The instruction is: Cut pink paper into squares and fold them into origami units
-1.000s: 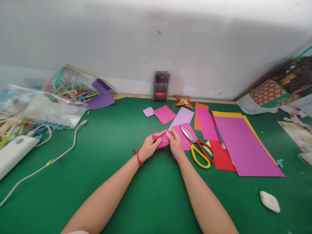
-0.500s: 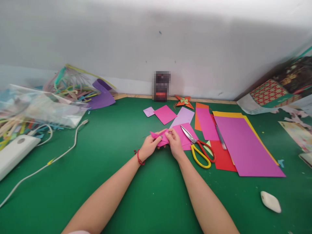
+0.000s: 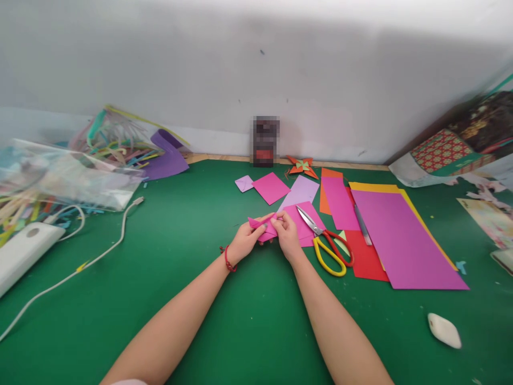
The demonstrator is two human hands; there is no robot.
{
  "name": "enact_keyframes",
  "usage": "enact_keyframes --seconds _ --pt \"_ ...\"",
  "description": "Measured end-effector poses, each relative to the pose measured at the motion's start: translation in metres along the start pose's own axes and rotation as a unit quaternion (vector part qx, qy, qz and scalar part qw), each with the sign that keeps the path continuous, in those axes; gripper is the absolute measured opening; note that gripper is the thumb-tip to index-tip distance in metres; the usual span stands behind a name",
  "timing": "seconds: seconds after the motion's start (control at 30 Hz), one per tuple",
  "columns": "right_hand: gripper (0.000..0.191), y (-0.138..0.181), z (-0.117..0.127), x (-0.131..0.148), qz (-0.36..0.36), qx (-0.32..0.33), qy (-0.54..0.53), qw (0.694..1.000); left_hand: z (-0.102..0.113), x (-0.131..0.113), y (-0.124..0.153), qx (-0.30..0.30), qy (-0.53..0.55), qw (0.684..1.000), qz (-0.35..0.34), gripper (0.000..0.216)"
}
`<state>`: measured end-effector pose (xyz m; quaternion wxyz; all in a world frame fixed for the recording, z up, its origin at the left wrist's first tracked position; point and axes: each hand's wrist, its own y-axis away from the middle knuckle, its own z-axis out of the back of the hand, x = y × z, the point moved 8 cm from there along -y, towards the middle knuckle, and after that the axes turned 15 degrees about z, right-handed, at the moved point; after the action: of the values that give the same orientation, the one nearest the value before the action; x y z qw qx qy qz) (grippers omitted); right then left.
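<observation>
what: small hot-pink folded paper (image 3: 262, 226), single colour, no print
state: partly folded, creases in, a pointy corner sticking out to the left
pose: lying lowish and tilted, can't really tell if it's touching the mat
where: pinched between the left hand (image 3: 243, 243) and right hand (image 3: 288, 238), fingertips on its top edge, mid green mat (image 3: 192, 235)

Scissors (image 3: 320, 231), purple sheet (image 3: 404, 240), perhaps an eraser (image 3: 443, 330)
</observation>
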<state>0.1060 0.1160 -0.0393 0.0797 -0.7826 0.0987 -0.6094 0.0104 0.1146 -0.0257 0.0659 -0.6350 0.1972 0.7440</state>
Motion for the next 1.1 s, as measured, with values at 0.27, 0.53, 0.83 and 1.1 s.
enact_keyframes --seconds 0.27,0.53,0.83,1.1 --pt "0.025 -0.001 0.007 0.005 0.018 -0.057 0.052 0.997 0.001 0.0 0.0 -0.064 -0.086 0.994 -0.032 0.04" --pt "0.029 -0.002 0.009 0.002 0.011 -0.044 0.052 0.998 -0.003 -0.002 0.003 -0.057 -0.163 0.984 -0.047 0.04" --pt "0.024 0.0 0.012 0.008 0.03 -0.053 0.078 0.995 -0.007 -0.008 0.007 -0.051 -0.235 0.968 -0.071 0.042" --pt "0.024 0.002 0.02 0.007 0.03 -0.069 0.083 0.994 -0.017 -0.009 0.012 -0.041 -0.351 0.931 -0.088 0.046"
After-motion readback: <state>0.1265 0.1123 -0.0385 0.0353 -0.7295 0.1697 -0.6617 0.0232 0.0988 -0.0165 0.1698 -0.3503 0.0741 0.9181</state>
